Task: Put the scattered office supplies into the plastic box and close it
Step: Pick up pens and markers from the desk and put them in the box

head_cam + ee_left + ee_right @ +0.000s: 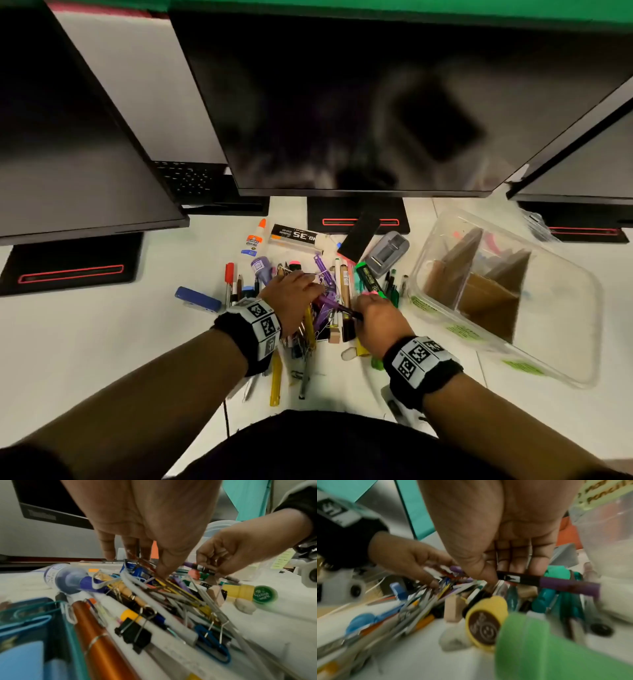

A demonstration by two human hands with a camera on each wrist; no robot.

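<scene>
A heap of pens, markers, binder clips and erasers (325, 308) lies on the white desk in front of me. The clear plastic box (555, 308) with cardboard dividers stands open to the right of it. My left hand (317, 289) reaches down into the heap, fingers fairly straight, and its thumb (163, 572) presses on the pens. My right hand (359, 306) pinches a black and purple marker (556, 584) between thumb and fingers, just above the heap. In the left wrist view the right hand (212, 566) holds that marker (197, 565) close to my left thumb.
A glue bottle (256, 236), a staples box (294, 234), a grey dispenser (387, 253) and a green highlighter (368, 279) lie behind the heap. A blue stapler (198, 299) lies to the left. Three dark monitors (342, 102) overhang the desk's back.
</scene>
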